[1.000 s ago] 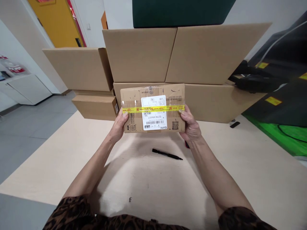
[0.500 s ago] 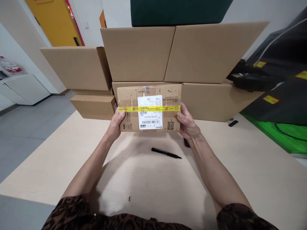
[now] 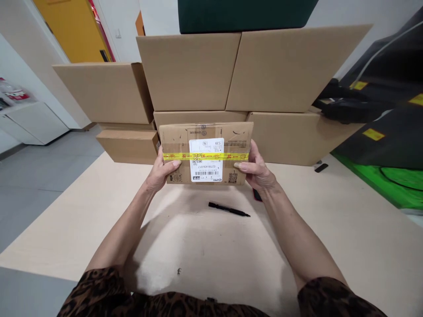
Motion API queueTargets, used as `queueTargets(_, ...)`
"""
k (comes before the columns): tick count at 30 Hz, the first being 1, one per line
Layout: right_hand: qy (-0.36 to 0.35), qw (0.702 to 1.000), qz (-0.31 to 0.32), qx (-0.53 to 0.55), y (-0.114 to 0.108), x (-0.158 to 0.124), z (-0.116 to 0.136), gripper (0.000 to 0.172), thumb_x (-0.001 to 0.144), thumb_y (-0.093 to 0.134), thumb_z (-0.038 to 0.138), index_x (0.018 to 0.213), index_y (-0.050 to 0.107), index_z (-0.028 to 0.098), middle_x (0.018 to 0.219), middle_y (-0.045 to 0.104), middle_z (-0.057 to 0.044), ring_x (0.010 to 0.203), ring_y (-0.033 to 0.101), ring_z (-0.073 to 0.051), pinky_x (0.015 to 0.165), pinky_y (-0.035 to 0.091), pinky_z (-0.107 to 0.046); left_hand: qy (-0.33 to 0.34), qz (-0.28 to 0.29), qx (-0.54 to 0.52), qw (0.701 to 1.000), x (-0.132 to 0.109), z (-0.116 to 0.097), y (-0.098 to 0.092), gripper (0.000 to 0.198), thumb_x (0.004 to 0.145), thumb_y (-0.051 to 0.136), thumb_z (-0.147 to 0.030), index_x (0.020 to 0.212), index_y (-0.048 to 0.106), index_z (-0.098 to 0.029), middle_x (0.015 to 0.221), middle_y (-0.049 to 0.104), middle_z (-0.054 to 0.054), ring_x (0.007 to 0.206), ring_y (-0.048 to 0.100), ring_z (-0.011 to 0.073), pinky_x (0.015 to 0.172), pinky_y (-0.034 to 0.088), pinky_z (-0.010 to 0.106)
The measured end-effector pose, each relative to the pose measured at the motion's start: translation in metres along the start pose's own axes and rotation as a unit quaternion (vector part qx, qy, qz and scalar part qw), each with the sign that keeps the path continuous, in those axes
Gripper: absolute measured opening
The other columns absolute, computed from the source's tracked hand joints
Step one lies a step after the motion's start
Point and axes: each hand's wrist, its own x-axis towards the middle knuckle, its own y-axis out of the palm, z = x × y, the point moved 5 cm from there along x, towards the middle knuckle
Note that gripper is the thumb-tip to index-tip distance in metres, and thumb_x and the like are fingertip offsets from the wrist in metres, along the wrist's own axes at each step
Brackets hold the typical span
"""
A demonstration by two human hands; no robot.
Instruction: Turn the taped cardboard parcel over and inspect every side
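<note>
I hold a small flat cardboard parcel (image 3: 178,141) in the air over a beige table (image 3: 214,255). A white shipping label and a strip of yellow tape run across its face. My left hand (image 3: 161,171) grips its left edge, thumb on the face. My right hand (image 3: 257,169) grips its right edge the same way. A black pen (image 3: 229,210) lies on the table just below the parcel. A small dark red object peeks out under my right wrist.
Several large plain cardboard boxes (image 3: 264,70) are stacked behind the parcel, with a dark green box (image 3: 244,13) on top. A black device (image 3: 350,108) and a black-and-green mat (image 3: 396,176) lie to the right. A yellow door (image 3: 76,31) stands at the back left.
The parcel has tilted a little flatter and moved slightly left and away; both thumbs have slid further onto its face.
</note>
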Motion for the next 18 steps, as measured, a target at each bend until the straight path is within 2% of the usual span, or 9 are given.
queueTargets(6,0.005,0.999,0.034,-0.019,0.0047,-0.0005,0.0024,0.096,0.06,0.098,0.038,0.143,0.052,0.047,0.151,0.069,0.002,0.144,0.063,-0.036,0.123,0.049,-0.064,0.015,0.01,-0.005,1.0,0.0005,-0.0019,0.0026,0.106,0.064,0.099,-0.047,0.154,0.048,-0.024,0.142,0.073,0.018,0.131,0.07,0.0428,0.113,0.056,0.057)
queueTargets(11,0.0,1.0,0.008,-0.025,0.0077,-0.0014,-0.002,0.097,0.06,0.099,0.041,0.144,0.052,0.041,0.141,0.075,-0.002,0.135,0.069,-0.036,0.122,0.05,-0.065,0.033,0.042,0.016,0.998,0.0001,-0.0006,-0.0006,0.112,0.065,0.1,-0.04,0.16,0.043,-0.027,0.145,0.07,0.016,0.132,0.071,0.0407,0.109,0.059,0.054)
queueTargets(14,0.003,0.999,0.017,-0.036,0.0085,-0.0019,-0.0034,0.106,0.057,0.101,0.041,0.15,0.051,0.038,0.139,0.076,-0.006,0.128,0.073,-0.039,0.117,0.054,-0.068,0.039,0.077,0.039,0.996,-0.0008,-0.0021,0.0005,0.119,0.066,0.101,-0.04,0.165,0.036,-0.03,0.155,0.063,0.017,0.143,0.063,0.0422,0.113,0.058,0.054)
queueTargets(18,-0.012,0.997,0.05,-0.06,0.0035,-0.0024,0.0006,0.116,0.055,0.102,0.043,0.156,0.047,0.038,0.142,0.074,-0.008,0.128,0.072,-0.04,0.113,0.058,-0.067,0.059,0.129,0.036,0.989,-0.0003,-0.0079,0.0036,0.122,0.065,0.1,-0.055,0.165,0.036,-0.028,0.165,0.053,0.02,0.158,0.045,0.046,0.123,0.05,0.058)
